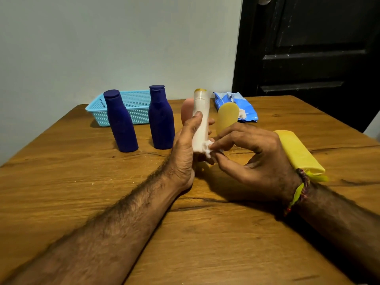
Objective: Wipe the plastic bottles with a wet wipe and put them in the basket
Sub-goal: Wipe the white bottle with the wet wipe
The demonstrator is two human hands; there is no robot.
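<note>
The left hand (185, 145) is wrapped around a slim, smooth white tube (201, 120) with a translucent yellowish cap, held upright above the table (61, 182) near its middle; the thumb lies flat along the tube's front; the right hand (253, 155) pinches a crumpled white wipe (207, 148) against the tube's lower end, fingertips closed on the wad; a braided thread band (302, 188) circles the right wrist; the table is grained, knotted wood with a dark crack running across it; at 11 o'clock from the hands two matte dark blue bottles (121, 124) stand upright, rounded at the shoulder, flip-capped; behind them, at 11, a light blue perforated plastic basket (135, 105) sits by the wall; just behind the tube a pale pink bottle (186, 112) partly shows; at 1 o'clock a yellow oval-topped bottle (227, 118) stands before a crinkled blue wipes pack (234, 103); at 3 a flat yellow bottle (298, 153) lies on its side behind the right wrist
</note>
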